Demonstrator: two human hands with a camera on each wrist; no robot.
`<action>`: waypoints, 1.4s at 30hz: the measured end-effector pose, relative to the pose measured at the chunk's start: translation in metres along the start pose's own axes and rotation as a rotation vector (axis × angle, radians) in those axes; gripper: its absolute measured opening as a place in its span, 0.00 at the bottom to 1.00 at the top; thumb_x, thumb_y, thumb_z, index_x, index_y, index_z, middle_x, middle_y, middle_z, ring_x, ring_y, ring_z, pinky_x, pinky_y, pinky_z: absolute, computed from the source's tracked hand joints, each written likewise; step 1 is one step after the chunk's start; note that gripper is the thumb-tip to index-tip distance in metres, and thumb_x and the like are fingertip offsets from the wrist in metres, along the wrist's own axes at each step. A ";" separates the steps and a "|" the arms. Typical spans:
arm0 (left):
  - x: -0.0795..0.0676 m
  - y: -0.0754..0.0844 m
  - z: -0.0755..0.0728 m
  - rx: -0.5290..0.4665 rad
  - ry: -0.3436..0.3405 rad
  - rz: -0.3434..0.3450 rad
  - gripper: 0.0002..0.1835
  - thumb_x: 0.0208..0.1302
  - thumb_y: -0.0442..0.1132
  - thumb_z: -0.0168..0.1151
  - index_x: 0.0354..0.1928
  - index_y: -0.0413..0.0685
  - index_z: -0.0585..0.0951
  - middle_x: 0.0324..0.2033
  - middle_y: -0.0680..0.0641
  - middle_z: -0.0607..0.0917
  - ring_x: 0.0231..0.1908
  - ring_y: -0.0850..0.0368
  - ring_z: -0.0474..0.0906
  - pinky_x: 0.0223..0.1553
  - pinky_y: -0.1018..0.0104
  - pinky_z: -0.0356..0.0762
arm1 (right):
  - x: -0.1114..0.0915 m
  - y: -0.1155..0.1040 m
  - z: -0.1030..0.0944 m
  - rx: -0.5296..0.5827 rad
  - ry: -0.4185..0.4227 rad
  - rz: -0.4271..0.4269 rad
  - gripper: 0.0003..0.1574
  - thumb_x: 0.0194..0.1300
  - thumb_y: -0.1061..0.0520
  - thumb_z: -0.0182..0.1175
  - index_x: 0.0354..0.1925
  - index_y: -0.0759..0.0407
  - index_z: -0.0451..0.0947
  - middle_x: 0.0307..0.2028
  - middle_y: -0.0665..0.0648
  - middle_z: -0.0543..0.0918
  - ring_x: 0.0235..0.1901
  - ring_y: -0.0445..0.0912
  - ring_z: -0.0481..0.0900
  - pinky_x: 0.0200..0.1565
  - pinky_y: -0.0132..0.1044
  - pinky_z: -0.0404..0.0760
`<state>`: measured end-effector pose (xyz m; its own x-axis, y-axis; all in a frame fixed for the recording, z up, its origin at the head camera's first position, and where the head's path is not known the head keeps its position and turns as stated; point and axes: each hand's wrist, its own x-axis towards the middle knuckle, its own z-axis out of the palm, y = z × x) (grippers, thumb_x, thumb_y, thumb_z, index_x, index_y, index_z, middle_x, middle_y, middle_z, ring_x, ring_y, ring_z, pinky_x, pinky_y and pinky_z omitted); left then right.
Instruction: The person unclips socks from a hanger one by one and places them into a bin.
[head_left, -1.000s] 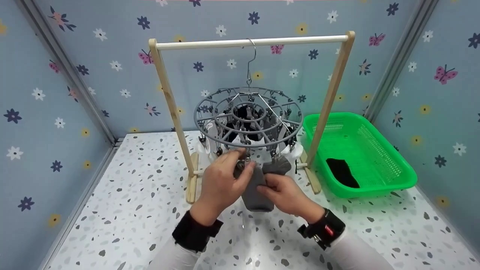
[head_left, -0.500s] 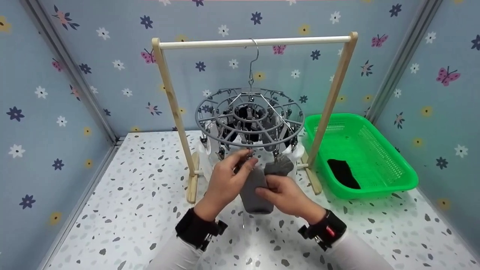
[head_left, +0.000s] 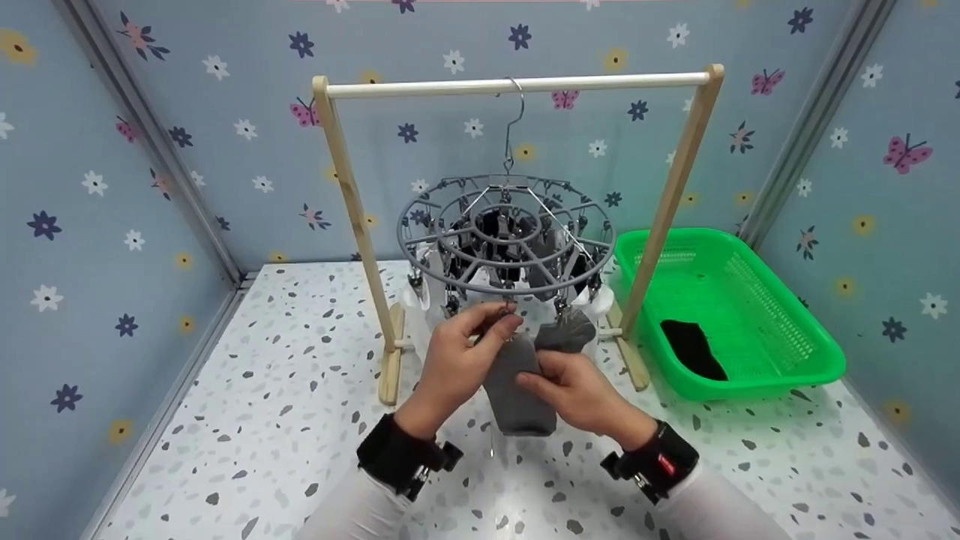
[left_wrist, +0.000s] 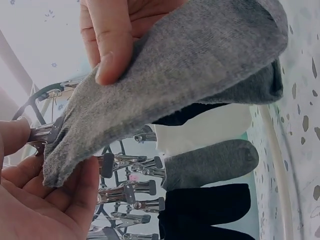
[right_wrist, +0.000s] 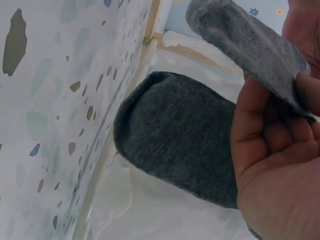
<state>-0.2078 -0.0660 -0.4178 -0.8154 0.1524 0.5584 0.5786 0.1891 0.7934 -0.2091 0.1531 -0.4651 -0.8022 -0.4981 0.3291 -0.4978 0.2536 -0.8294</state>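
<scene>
A grey sock (head_left: 523,397) hangs at the front of the round clip hanger (head_left: 504,287). My right hand (head_left: 581,390) pinches it near its upper part, thumb in front. With thumb and fingers, my left hand (head_left: 465,349) grips a metal clip (left_wrist: 47,134) at the sock's top edge. In the left wrist view the clip's jaws lie over the cloth, and the sock stretches across from there to the right hand (left_wrist: 112,40). A second grey sock (head_left: 568,332) hangs from a clip just right of it.
The hanger hooks over a wooden rack's rail (head_left: 600,82). White, black and grey socks (left_wrist: 212,162) hang from its other clips. On the right, a green basket (head_left: 787,300) holds a black sock (head_left: 694,350). Patterned walls enclose the speckled tabletop (head_left: 247,420).
My left fingers and thumb have closed in around the clip at the sock's top. The right hand keeps its hold on the sock. The head view has shifted slightly.
</scene>
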 end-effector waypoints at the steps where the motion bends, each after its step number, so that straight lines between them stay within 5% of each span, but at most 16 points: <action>1: 0.000 0.000 0.000 -0.006 0.002 -0.005 0.12 0.80 0.44 0.71 0.57 0.49 0.92 0.40 0.55 0.92 0.40 0.58 0.89 0.39 0.65 0.84 | 0.000 0.000 0.000 -0.003 0.002 -0.005 0.07 0.80 0.58 0.69 0.45 0.62 0.89 0.35 0.55 0.93 0.32 0.45 0.90 0.34 0.34 0.88; 14: 0.004 0.001 0.005 -0.068 0.013 -0.013 0.12 0.77 0.46 0.74 0.56 0.50 0.94 0.47 0.56 0.95 0.45 0.57 0.92 0.46 0.63 0.90 | 0.000 -0.001 -0.003 -0.034 0.013 -0.020 0.08 0.80 0.58 0.69 0.43 0.61 0.90 0.35 0.54 0.92 0.31 0.45 0.89 0.34 0.35 0.88; 26: 0.000 0.000 0.004 -0.089 0.010 -0.037 0.11 0.77 0.45 0.74 0.55 0.51 0.95 0.44 0.56 0.95 0.42 0.56 0.92 0.40 0.67 0.86 | -0.002 -0.002 -0.003 -0.067 0.025 0.002 0.11 0.80 0.56 0.69 0.37 0.57 0.87 0.25 0.47 0.83 0.23 0.37 0.78 0.27 0.31 0.76; 42: 0.000 -0.003 0.004 -0.085 0.035 0.000 0.10 0.76 0.43 0.75 0.53 0.50 0.95 0.45 0.56 0.96 0.42 0.56 0.93 0.41 0.66 0.89 | 0.001 -0.002 -0.009 -0.103 -0.011 -0.003 0.15 0.80 0.55 0.69 0.33 0.56 0.84 0.25 0.45 0.80 0.24 0.38 0.79 0.27 0.33 0.78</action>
<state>-0.2093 -0.0626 -0.4212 -0.8163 0.1181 0.5654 0.5765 0.1061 0.8102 -0.2120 0.1597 -0.4592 -0.7974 -0.5082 0.3255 -0.5314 0.3357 -0.7777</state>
